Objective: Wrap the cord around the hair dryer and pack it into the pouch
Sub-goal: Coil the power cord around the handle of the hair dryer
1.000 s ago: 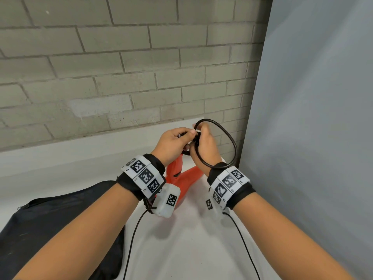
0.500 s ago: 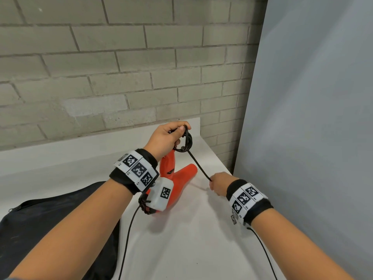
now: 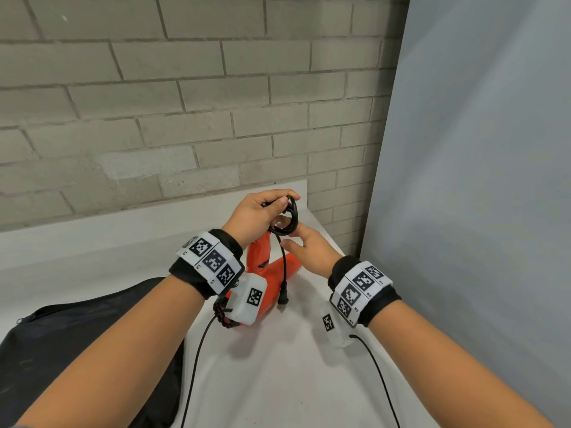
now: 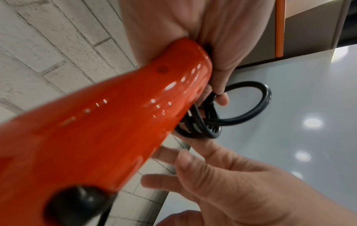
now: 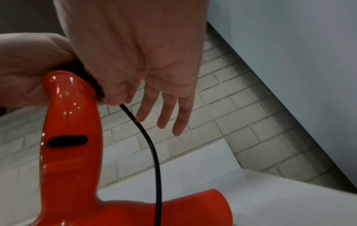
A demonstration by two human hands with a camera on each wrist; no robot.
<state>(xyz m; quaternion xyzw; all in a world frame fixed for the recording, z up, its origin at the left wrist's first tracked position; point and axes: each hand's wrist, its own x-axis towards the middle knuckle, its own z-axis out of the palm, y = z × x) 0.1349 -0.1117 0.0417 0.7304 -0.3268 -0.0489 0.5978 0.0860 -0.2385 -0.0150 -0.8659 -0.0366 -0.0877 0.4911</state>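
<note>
Hair dryer (image 3: 262,267) handle points up, left hand (image 3: 256,211) gripping coiled cord (image 3: 290,223), right hand (image 3: 309,248) loosely spread

- One orange dryer (image 3: 262,267), standing on the table (image 3: 278,381).
- One black cord (image 3: 285,223), coiled in several loops at the top of the dryer's handle; the exact number of loops cannot be told.
- One plug (image 3: 282,296), hanging beside the dryer.
- One black pouch (image 3: 77,350), left of the dryer.
- Two hands: the left hand (image 3: 256,213) at the top of the dryer, the right hand (image 3: 309,250) just right of it.
- Two wristbands (image 3: 213,262), one on each wrist.
- One white table under the dryer.
</note>
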